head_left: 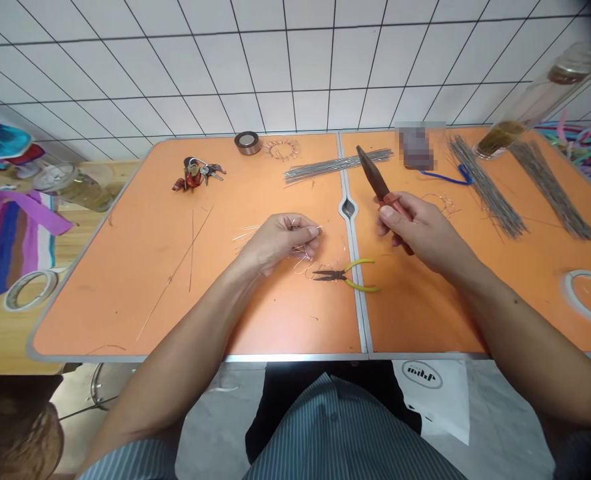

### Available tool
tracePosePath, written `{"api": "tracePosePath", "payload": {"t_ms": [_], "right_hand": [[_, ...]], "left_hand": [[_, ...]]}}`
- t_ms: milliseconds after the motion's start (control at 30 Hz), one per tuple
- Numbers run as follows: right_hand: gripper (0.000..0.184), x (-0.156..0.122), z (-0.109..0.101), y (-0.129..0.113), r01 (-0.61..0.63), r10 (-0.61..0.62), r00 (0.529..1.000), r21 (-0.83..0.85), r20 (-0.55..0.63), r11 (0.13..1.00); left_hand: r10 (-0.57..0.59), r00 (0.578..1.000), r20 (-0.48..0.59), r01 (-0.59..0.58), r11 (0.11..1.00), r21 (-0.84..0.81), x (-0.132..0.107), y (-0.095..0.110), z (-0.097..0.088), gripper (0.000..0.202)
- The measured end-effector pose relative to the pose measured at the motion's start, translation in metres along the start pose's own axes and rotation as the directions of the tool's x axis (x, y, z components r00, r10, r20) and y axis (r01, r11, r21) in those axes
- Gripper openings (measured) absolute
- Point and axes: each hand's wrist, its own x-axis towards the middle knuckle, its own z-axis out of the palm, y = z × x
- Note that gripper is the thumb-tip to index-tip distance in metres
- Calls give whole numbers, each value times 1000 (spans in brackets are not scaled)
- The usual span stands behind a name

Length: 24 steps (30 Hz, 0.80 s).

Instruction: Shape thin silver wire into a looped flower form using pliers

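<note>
My left hand (281, 239) is closed in a pinch on a bundle of thin clear wire strands (248, 233) just above the orange table (150, 280). Gripped by its red handles in my right hand (415, 227) is a pair of dark pliers (372, 175), whose tip points up and away. Between my hands, yellow-handled pliers (345, 275) lie flat on the table near the centre seam.
A bunch of keys (198, 172), a tape roll (248, 142) and a bundle of grey wires (335, 165) lie at the back. More wire bundles (490, 187), a glass tube (540, 100) and white tape rolls (588, 293) are to the right. Coloured cloth (10, 233) sits left.
</note>
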Motion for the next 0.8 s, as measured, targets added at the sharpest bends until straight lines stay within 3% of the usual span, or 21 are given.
{"api": "tracePosePath", "payload": {"t_ms": [100, 233, 400, 633, 733, 800], "right_hand": [[30, -6, -18, 7, 26, -57, 997, -453, -56, 891], [28, -21, -23, 19, -60, 52, 998, -719, -34, 692], [38, -34, -17, 29, -94, 67, 995, -833, -68, 546], [47, -37, -16, 33, -42, 9, 999, -895, -42, 445], [43, -36, -16, 21, 13, -74, 997, -888, -24, 461], [39, -32, -8, 6, 73, -198, 979, -826, -47, 559]], "left_hand": [[-63, 998, 0, 62, 993, 103, 2, -2, 0, 10], [-83, 996, -39, 89, 984, 156, 5, -4, 5, 7], [-54, 995, -82, 60, 996, 72, 9, -7, 4, 12], [-27, 998, -63, 24, 998, -62, 15, -12, 0, 16], [10, 999, -39, -13, 998, -67, 14, -10, 0, 15], [35, 999, -20, -36, 997, -72, 12, -9, 0, 16]]}}
